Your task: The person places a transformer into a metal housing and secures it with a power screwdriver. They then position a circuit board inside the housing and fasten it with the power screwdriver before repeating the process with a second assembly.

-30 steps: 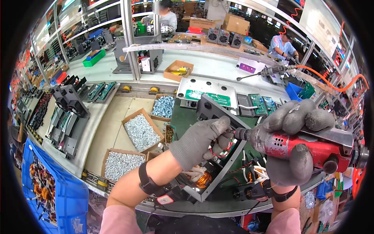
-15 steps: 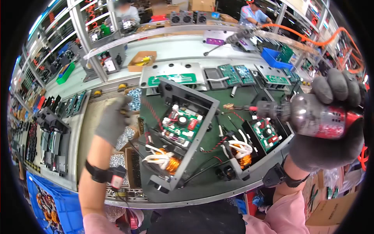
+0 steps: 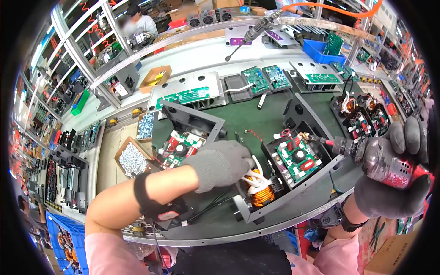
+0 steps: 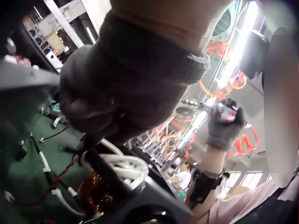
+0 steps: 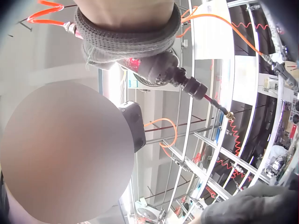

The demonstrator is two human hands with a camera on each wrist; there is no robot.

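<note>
My left gloved hand [image 3: 220,165] is over the bench beside the white-sleeved leads of an orange copper coil [image 3: 262,196]. Its fingers look bent in the left wrist view, where dark parts lie just below the hand [image 4: 126,88]; whether they hold anything is hidden. The coil sits at the near end of a grey metal chassis [image 3: 314,183] with a green board [image 3: 295,160]. My right gloved hand [image 3: 389,197] grips a red and grey power driver [image 3: 387,160]. Brass-coloured pieces [image 3: 305,136] are at its bit end, above that chassis in the head view.
Another chassis [image 3: 197,120] stands to the left. Behind are metal plates with green boards [image 3: 185,97], a blue bin [image 3: 321,55] and a hanging driver [image 3: 256,32]. A box of screws [image 3: 133,158] lies at left; more coil assemblies [image 3: 362,117] sit at right.
My left hand has gone from the left chassis to the small-parts boxes, then right to the coil of the right chassis. My right hand keeps its grip on the driver. The head view has shifted.
</note>
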